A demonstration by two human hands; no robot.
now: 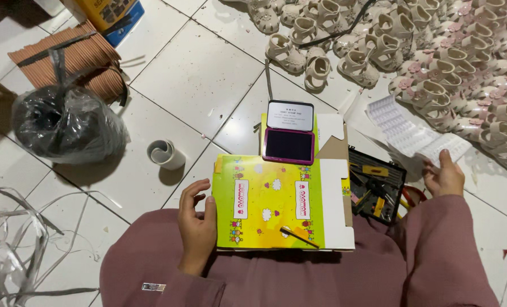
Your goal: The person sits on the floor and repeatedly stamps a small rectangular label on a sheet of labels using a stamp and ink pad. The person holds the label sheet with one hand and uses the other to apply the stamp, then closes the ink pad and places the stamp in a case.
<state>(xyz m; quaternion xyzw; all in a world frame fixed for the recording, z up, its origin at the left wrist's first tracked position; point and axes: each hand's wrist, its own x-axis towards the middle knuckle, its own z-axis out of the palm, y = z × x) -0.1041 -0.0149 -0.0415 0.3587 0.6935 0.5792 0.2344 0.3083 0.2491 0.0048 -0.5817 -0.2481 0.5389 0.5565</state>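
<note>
A flat yellow-green cardboard box point(276, 199) with cartoon prints lies on my lap. My left hand point(197, 219) grips its left edge, thumb on top. An open ink stamp pad point(289, 145) with a purple-black pad and a black lid sits at the box's far end. A thin dark stick or pen point(299, 237) rests on the box near its front edge. My right hand point(443, 176) reaches out to the right and holds the near edge of a white sheet of small stickers point(412, 133) lying on the floor.
A large heap of cream children's sandals point(435, 51) covers the floor at the back right. A black tray of small tools point(375, 185) sits right of the box. A black plastic bag point(66, 122), a tape roll point(165, 153), ribbed cardboard point(77, 57) and loose plastic straps point(15, 239) lie left.
</note>
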